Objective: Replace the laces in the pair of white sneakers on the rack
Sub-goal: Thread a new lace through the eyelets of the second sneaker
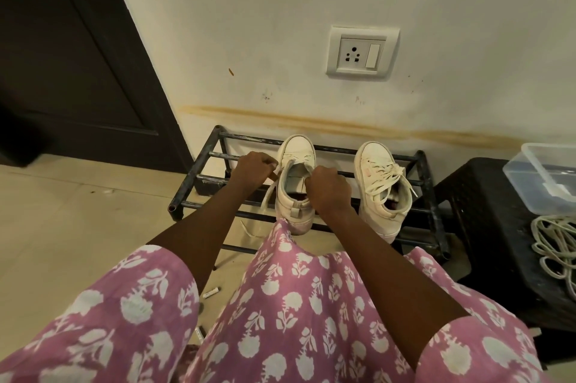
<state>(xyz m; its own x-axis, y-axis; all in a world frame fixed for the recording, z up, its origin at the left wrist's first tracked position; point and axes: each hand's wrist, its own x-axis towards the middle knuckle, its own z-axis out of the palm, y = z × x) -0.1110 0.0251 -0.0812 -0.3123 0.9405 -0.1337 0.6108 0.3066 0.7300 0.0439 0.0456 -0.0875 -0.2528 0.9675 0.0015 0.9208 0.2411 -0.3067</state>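
Observation:
Two white sneakers stand on a black metal rack point(424, 183) by the wall, toes toward the wall. The left sneaker point(294, 183) has most of its lace pulled out. My left hand point(254, 172) pinches that loose lace point(268, 195), which trails down past the rack's front. My right hand point(328, 189) grips the sneaker's right side near the tongue. The right sneaker point(381, 186) is still fully laced, its bow loose. A pile of white laces point(553, 248) lies on a black stool at the right.
The black stool point(486, 226) stands right of the rack and carries a clear plastic box point(542, 176). A dark door point(78, 55) is at the left, a wall socket point(361, 50) above the rack. Small bits lie on the tiled floor point(78, 226).

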